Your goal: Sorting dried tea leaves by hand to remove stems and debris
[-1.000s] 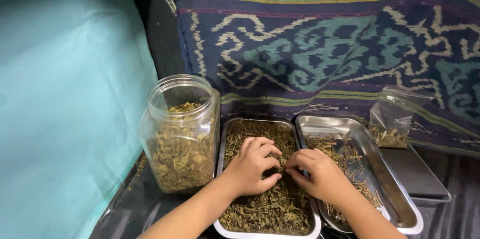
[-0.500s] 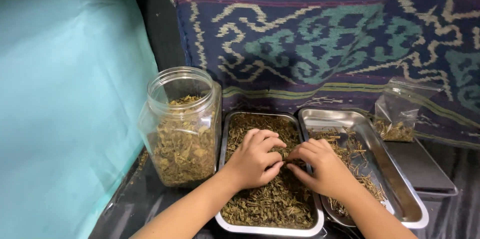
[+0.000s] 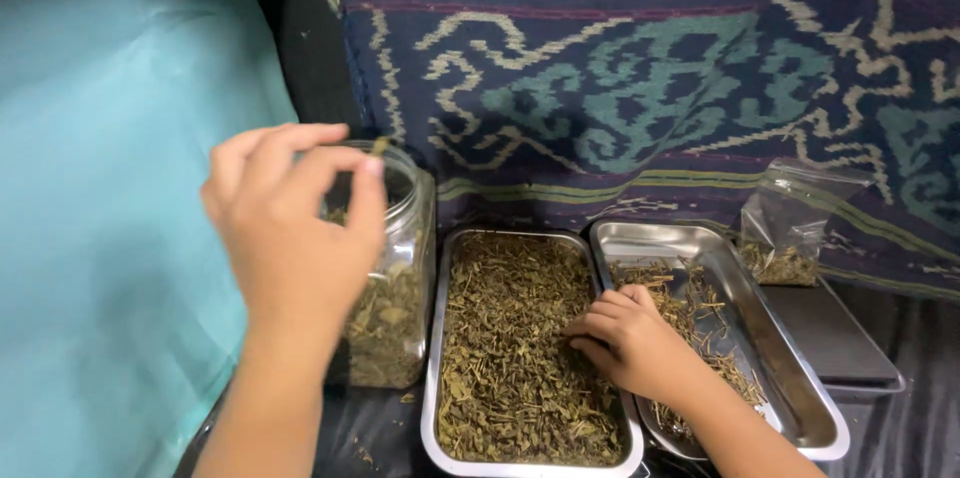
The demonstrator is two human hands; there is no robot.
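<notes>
Pinching a dried leaf bit (image 3: pixel 379 145) between closed fingers, the left hand (image 3: pixel 290 228) hovers at the open rim of the clear jar (image 3: pixel 395 298). The right hand (image 3: pixel 625 338), fingers curled together, rests on leaves at the left tray's (image 3: pixel 440 338) right edge, touching the neighbouring tray (image 3: pixel 790 378).
</notes>
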